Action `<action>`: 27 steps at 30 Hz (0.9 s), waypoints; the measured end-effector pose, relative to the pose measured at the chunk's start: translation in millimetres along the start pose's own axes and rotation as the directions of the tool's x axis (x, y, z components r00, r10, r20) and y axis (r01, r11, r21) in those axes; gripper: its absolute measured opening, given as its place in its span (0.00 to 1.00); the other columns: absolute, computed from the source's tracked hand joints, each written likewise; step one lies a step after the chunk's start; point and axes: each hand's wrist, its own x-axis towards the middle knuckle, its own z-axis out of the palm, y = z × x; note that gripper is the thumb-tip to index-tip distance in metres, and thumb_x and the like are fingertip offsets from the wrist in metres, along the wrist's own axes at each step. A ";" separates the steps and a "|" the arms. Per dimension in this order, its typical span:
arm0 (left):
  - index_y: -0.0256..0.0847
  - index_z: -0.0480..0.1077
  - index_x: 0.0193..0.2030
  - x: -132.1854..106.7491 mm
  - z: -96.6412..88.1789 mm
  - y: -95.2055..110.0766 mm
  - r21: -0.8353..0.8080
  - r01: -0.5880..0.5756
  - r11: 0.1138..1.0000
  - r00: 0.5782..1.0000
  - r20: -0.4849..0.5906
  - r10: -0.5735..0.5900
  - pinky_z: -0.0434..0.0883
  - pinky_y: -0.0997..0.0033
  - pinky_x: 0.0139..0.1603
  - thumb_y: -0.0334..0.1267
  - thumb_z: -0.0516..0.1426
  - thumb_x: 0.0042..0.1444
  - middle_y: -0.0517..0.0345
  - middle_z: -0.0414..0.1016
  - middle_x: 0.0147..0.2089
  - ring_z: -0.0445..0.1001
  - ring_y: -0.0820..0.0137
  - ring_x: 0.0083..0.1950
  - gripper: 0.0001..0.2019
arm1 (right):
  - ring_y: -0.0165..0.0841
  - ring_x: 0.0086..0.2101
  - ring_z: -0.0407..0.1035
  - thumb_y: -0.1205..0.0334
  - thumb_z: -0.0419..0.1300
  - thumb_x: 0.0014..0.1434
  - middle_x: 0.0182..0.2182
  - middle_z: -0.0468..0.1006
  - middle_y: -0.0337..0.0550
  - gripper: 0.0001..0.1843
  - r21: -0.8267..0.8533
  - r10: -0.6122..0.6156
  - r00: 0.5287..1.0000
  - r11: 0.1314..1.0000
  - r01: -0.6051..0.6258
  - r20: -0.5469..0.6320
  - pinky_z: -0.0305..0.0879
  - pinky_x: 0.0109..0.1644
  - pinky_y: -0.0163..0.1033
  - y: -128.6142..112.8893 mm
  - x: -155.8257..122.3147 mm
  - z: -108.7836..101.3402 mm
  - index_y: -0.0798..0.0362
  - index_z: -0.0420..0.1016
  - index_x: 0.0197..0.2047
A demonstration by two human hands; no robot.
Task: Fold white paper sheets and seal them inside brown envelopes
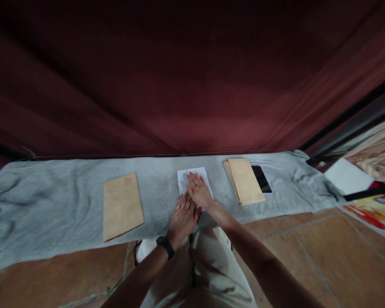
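A white sheet of paper (183, 176) lies on the grey cloth, partly covered by both hands. My right hand (199, 191) rests flat on it with the fingers stretched out. Just below, my left hand (184, 215) lies with its fingers extended over the sheet's lower left edge, close against the right hand. A black watch is on the left wrist. To the left lies a brown envelope (122, 207) with a small reddish mark near its top. On the right is a fanned stack of brown envelopes (246, 182).
A dark phone (261, 179) lies partly under the envelope stack. The grey cloth (160, 188) covers a narrow surface before a dark red curtain (192, 107). Brown floor tiles (301, 244) show below. Colourful printed packaging (378, 209) is at far right.
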 end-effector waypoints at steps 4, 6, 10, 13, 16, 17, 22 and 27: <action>0.33 0.64 0.67 1.5 2.1 0.0 -0.004 0.017 1.000 1.000 0.000 -0.017 0.52 0.44 0.75 0.43 0.47 0.69 0.39 0.69 0.67 0.57 0.54 0.75 0.25 | 0.38 0.71 0.51 0.56 0.45 0.75 0.71 0.59 0.49 0.26 -0.028 -0.024 0.998 0.999 0.025 0.053 0.45 0.74 0.50 -3.6 23.1 10.5 0.55 0.61 0.71; 0.33 0.64 0.67 1.3 2.3 0.2 0.001 0.018 1.000 1.000 0.003 -0.018 0.52 0.45 0.76 0.43 0.47 0.69 0.39 0.68 0.68 0.56 0.55 0.75 0.25 | 0.38 0.71 0.50 0.56 0.44 0.75 0.72 0.57 0.49 0.27 -0.051 -0.025 0.998 0.998 0.028 0.061 0.43 0.75 0.49 2.6 25.5 13.1 0.56 0.59 0.72; 0.35 0.62 0.69 0.2 3.1 0.0 0.008 0.020 1.000 1.000 0.002 -0.020 0.50 0.46 0.76 0.44 0.47 0.69 0.41 0.61 0.73 0.53 0.55 0.77 0.26 | 0.39 0.71 0.49 0.55 0.45 0.75 0.72 0.55 0.51 0.28 -0.076 -0.017 1.000 0.997 0.019 0.026 0.42 0.74 0.50 24.3 21.9 10.7 0.56 0.58 0.72; 0.37 0.58 0.72 -0.8 4.2 -0.8 0.020 0.021 1.000 1.000 -0.019 -0.021 0.50 0.47 0.77 0.45 0.47 0.69 0.44 0.58 0.75 0.51 0.57 0.77 0.27 | 0.42 0.70 0.51 0.53 0.46 0.75 0.72 0.57 0.52 0.29 -0.122 0.030 0.999 0.992 -0.032 -0.019 0.45 0.73 0.53 41.1 17.2 6.7 0.57 0.57 0.73; 0.36 0.57 0.72 -1.7 4.8 -1.3 0.061 0.008 0.998 1.000 -0.031 -0.006 0.51 0.49 0.76 0.45 0.46 0.69 0.44 0.57 0.75 0.51 0.59 0.77 0.27 | 0.44 0.69 0.55 0.52 0.45 0.74 0.71 0.59 0.54 0.30 -0.181 0.050 0.998 0.982 -0.058 -0.048 0.48 0.73 0.54 53.0 12.0 4.3 0.58 0.57 0.73; 0.36 0.58 0.72 -1.9 4.9 -1.4 0.074 0.005 0.997 1.000 -0.031 -0.003 0.51 0.49 0.76 0.45 0.46 0.70 0.44 0.57 0.75 0.51 0.59 0.77 0.27 | 0.44 0.69 0.55 0.52 0.44 0.74 0.70 0.59 0.55 0.30 -0.197 0.054 0.997 0.978 -0.064 -0.056 0.48 0.73 0.54 55.8 10.3 3.8 0.59 0.56 0.73; 0.38 0.58 0.72 -2.1 5.9 -1.7 0.098 0.011 0.995 1.000 -0.016 -0.010 0.51 0.50 0.77 0.45 0.47 0.69 0.47 0.56 0.76 0.51 0.59 0.77 0.27 | 0.45 0.68 0.57 0.54 0.43 0.74 0.70 0.59 0.56 0.30 -0.232 0.077 0.994 0.968 -0.094 -0.083 0.48 0.72 0.54 64.6 4.3 -1.7 0.61 0.57 0.73; 0.39 0.58 0.72 -2.0 6.1 -1.8 0.091 0.010 0.996 1.000 -0.011 -0.009 0.50 0.51 0.77 0.46 0.47 0.69 0.47 0.55 0.76 0.51 0.60 0.77 0.27 | 0.47 0.69 0.55 0.56 0.42 0.74 0.70 0.58 0.58 0.30 -0.207 0.175 0.979 0.959 -0.194 -0.109 0.48 0.72 0.56 59.6 -17.2 -9.9 0.65 0.57 0.72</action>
